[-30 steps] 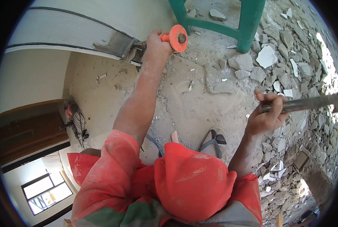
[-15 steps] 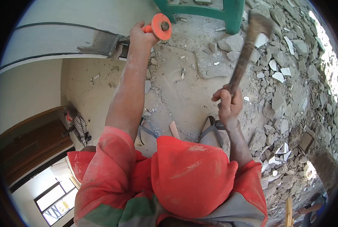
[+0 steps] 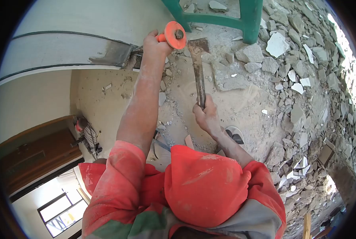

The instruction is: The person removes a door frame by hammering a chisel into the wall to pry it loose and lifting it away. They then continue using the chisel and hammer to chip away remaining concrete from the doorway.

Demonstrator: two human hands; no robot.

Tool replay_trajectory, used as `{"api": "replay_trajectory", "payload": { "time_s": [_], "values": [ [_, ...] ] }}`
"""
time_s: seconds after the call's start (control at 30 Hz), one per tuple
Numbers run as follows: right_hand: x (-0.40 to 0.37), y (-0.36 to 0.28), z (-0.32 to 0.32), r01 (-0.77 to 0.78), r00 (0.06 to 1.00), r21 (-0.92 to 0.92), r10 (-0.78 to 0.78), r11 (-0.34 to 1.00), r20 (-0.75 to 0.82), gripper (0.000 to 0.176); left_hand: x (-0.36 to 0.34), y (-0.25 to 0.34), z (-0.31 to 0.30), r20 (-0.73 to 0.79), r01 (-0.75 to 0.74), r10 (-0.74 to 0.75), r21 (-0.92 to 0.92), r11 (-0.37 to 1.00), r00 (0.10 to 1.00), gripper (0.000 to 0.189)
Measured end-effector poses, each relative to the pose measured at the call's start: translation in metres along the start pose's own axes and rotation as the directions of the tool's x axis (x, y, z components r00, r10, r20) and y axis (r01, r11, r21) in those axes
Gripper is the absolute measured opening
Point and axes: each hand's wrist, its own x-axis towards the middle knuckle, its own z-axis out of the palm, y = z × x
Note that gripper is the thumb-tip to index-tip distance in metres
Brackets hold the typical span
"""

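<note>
Above the rubble floor [image 3: 245,101], left hand [image 3: 154,44] clamps tight round chisel [image 3: 162,38] (orange guard [image 3: 173,36]), right hand [image 3: 206,116] round hammer [image 3: 199,73].

The chisel [image 3: 174,35] has a bright orange guard and grip, with a dark grey steel end in the middle. The hammer [image 3: 199,63] is rusty brown, darker down the handle. The stool legs [image 3: 249,20] are teal green. The sleeves [image 3: 118,175] are red-orange, smeared with pale dust. The rubble [image 3: 305,91] is grey, dotted with white tile shards [image 3: 276,44]. The wall [image 3: 86,20] is off-white with thin black lines, and the door [image 3: 34,155] is brown.
</note>
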Motion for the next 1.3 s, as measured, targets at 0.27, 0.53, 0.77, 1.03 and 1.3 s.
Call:
{"api": "replay_trajectory", "payload": {
  "time_s": [0.27, 0.53, 0.77, 1.03, 1.3],
  "values": [
    [0.038, -0.113, -0.148, 0.655, 0.638, 0.369, -0.221, 0.659, -0.738, 0.019, 0.005, -0.003, -0.003, -0.034, -0.030, 0.032, 0.047, 0.998, 0.999, 0.026],
    [-0.009, -0.009, 0.008, -0.176, 0.978, 0.088, 0.164, 0.980, 0.125, 0.020, -0.004, -0.002, -0.012, 0.003, 0.013, -0.013, 0.122, 0.992, 1.000, 0.024],
    [0.005, -0.094, -0.105, 0.399, 0.852, 0.492, -0.114, 0.773, -0.511, 0.021, 0.000, -0.003, -0.014, -0.026, -0.017, 0.019, 0.069, 0.997, 0.999, 0.026],
    [0.000, -0.016, 0.008, 0.004, 0.995, -0.104, 0.006, 0.995, 0.096, 0.013, -0.002, 0.001, -0.018, 0.069, 0.073, -0.083, 0.132, 0.989, 0.994, 0.027],
    [0.004, -0.094, -0.100, 0.138, 0.918, 0.461, 0.062, 0.876, -0.391, 0.012, 0.029, 0.015, -0.068, 0.347, -0.470, 0.327, 0.746, 0.471, 0.879, 0.019]
  ]
}}
